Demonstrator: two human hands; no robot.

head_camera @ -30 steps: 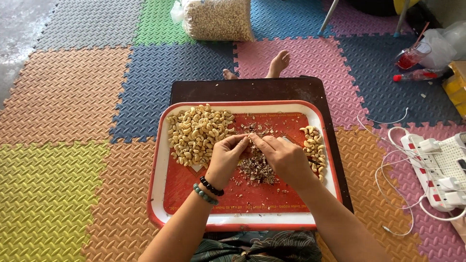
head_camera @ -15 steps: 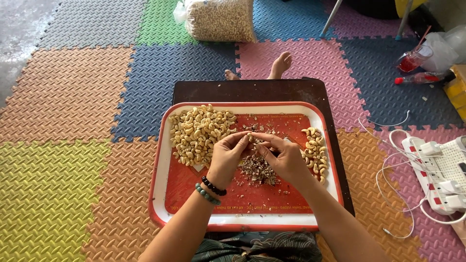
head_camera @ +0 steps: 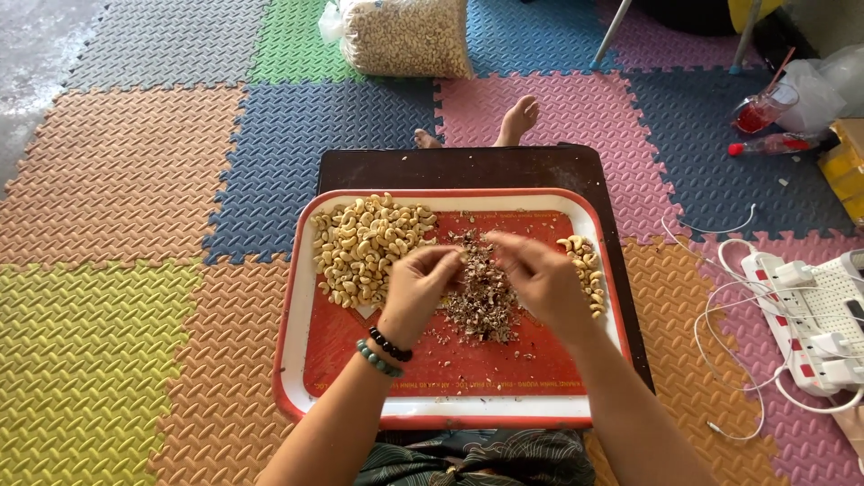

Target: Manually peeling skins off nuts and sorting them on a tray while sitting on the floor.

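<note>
A red tray with a white rim (head_camera: 297, 297) rests on a dark low table (head_camera: 468, 166). A large heap of pale cashew nuts (head_camera: 364, 243) lies on its left part. Brown skin scraps (head_camera: 481, 297) are piled in the middle, and a small row of nuts (head_camera: 587, 270) lies at the right. My left hand (head_camera: 418, 288), with two bead bracelets at the wrist, has its fingers pinched together over the scraps. My right hand (head_camera: 540, 274) hovers beside it, fingers also pinched. Both are blurred, and what each pinches is too small to make out.
A clear bag full of nuts (head_camera: 405, 36) stands at the far edge of the coloured foam floor mats. A white power strip with plugs and cables (head_camera: 810, 315) lies at the right. A red cup with a straw (head_camera: 760, 112) and a bare foot (head_camera: 517, 117) are beyond the table.
My two hands were touching over the scrap pile and have drawn slightly apart. The view has shifted a little.
</note>
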